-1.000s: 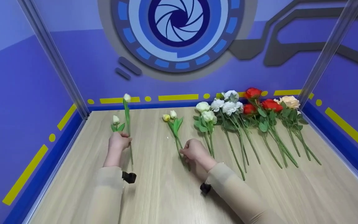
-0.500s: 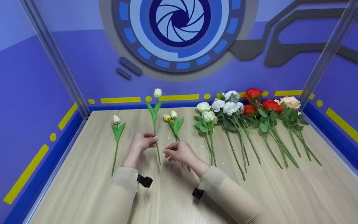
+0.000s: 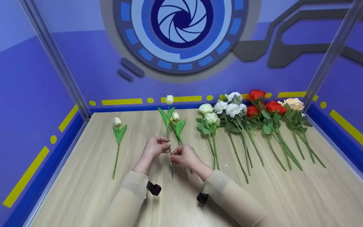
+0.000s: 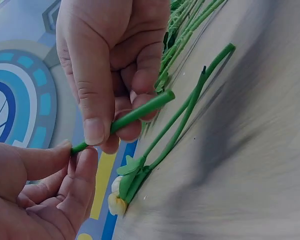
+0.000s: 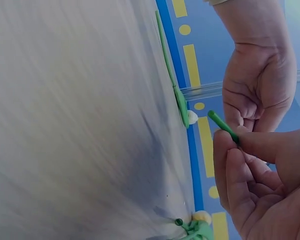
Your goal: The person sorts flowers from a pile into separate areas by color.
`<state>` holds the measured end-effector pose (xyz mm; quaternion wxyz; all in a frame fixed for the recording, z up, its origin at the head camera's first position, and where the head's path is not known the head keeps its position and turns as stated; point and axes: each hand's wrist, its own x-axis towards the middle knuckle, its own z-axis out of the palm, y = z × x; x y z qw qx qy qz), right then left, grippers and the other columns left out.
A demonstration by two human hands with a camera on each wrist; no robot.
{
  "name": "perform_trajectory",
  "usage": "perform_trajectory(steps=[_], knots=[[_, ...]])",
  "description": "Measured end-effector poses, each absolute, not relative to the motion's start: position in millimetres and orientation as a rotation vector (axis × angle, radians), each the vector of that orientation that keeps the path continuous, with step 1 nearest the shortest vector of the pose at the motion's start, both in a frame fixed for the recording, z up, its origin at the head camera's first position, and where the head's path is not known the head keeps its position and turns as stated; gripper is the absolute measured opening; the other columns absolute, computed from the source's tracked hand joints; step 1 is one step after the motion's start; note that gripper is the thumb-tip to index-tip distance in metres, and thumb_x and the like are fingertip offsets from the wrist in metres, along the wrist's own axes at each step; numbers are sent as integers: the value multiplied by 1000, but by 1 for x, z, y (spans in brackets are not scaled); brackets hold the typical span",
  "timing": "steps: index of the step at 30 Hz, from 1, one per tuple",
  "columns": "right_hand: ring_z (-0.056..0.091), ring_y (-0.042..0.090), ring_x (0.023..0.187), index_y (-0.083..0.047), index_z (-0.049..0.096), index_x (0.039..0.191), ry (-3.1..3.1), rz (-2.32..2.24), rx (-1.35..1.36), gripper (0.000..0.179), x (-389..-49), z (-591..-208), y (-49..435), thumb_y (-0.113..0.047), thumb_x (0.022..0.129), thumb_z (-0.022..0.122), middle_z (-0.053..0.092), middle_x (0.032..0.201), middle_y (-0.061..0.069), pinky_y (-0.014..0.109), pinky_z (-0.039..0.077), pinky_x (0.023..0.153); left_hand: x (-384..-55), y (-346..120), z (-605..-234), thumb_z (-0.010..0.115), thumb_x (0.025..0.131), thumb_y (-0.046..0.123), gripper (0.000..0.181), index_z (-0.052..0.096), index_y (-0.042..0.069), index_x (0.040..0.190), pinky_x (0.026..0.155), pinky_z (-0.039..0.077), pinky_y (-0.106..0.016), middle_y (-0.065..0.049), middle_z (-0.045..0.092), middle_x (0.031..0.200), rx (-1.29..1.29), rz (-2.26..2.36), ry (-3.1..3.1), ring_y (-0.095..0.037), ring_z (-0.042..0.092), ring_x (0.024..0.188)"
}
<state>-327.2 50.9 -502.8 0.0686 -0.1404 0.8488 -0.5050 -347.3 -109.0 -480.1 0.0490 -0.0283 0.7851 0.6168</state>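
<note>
A white tulip [image 3: 169,99] with green leaves is held upright between both hands, its bloom level with the table's back edge. My left hand [image 3: 156,147] pinches the stem below the leaves. Just under it, my right hand [image 3: 184,156] pinches the same stem [image 4: 145,110] between thumb and fingers; the cut end sticks out past the fingertips. Behind the hands lie two more tulips, one white [image 3: 175,116] and one yellow [image 4: 117,205], their stems crossing near the ends. The held tulip partly covers the yellow bloom in the head view.
A single white tulip [image 3: 118,134] lies on the table [image 3: 99,195] to the left. Along the right lie pale green-white roses [image 3: 212,119], white ruffled flowers [image 3: 233,109], red roses [image 3: 276,107] and a peach rose [image 3: 294,103]. Blue panels [image 3: 74,69] stand around the table.
My left hand has lifted the white tulip off the left side and brought it right. My right hand has left the two lying tulips' stems and taken hold of the lifted tulip's stem.
</note>
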Motion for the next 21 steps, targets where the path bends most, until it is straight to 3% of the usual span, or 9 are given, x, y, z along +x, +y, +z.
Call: perform_trajectory(steps=[5,13,21], knots=[[62,4,56,-1,76,84,2595,-1481,-378,11,-330,-503,55,-9,91,77,77,75,9,19,51,52,-350,-122,-482,67,98,4,27,67,-11,120,76,64,-31,-25,75,104,-101,1836,2416,-14,70,75],[58,5,52,-4,75,79,2632,-1395,-245,14,-333,-508,65,-11,91,77,72,65,2,19,45,48,-356,-177,-487,62,102,10,30,65,-11,123,73,58,-26,-18,72,101,-274,1724,2601,-16,68,83],[61,6,53,-4,73,76,2597,-1379,-157,16,-336,-515,70,-8,91,77,72,67,1,19,48,52,-353,-229,-494,58,104,17,37,60,-9,130,103,50,-49,-29,64,129,-493,1488,2852,-41,62,120]])
